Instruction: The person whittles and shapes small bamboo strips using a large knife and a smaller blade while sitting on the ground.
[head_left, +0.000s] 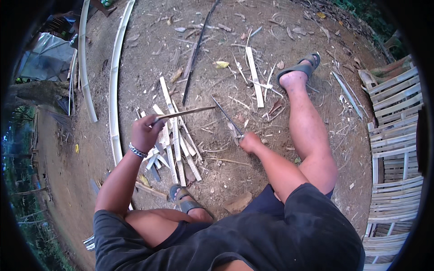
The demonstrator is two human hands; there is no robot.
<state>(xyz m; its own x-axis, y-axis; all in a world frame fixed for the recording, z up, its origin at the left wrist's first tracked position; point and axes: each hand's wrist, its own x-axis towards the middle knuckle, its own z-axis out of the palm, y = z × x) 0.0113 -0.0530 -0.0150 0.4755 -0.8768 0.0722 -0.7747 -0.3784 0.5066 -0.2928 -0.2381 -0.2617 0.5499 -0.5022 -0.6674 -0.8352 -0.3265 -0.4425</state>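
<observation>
My left hand (147, 133), with a chain bracelet at its wrist, is closed round one end of a narrow bamboo strip (190, 111). The strip points to the right over the ground. In my right hand (250, 142) is the handle of a long-bladed knife (226, 114), its blade slanting up and left. The blade's tip lies close to the strip's far end; whether they touch I cannot tell. Below the held strip, split bamboo pieces (176, 144) lie in a loose pile on the dirt, nearest my left hand.
Long bamboo lengths (116, 86) lie at the left. A dark thin strip (195, 56) and a single bamboo piece (254, 79) lie ahead. Slatted bamboo panels (393, 144) stand along the right. My sandalled feet (300, 70) rest among shavings and dry leaves.
</observation>
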